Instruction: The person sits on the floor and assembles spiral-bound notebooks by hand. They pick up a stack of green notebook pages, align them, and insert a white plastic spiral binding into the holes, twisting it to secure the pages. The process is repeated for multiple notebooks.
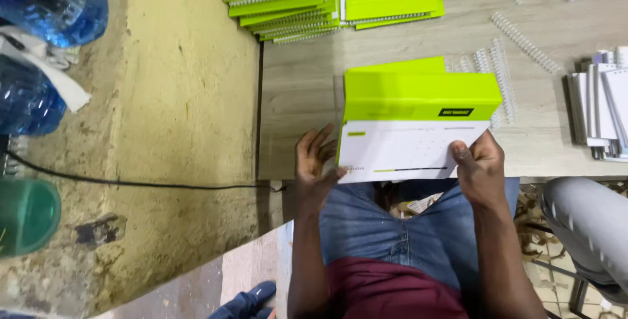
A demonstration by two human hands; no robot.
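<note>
The right hand (481,165) pinched the lime-and-white booklet stack (415,123) at the surface (301,90) edge; the left hand (316,159) lay open against its side, squaring it. Next, coil binding seemed likely.

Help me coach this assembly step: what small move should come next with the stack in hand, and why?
Probably tap the lime-and-white stack square on the table. The right hand pinches its lower corner, the left hand lies open at its edge, and loose binding coils wait beside it.
</note>
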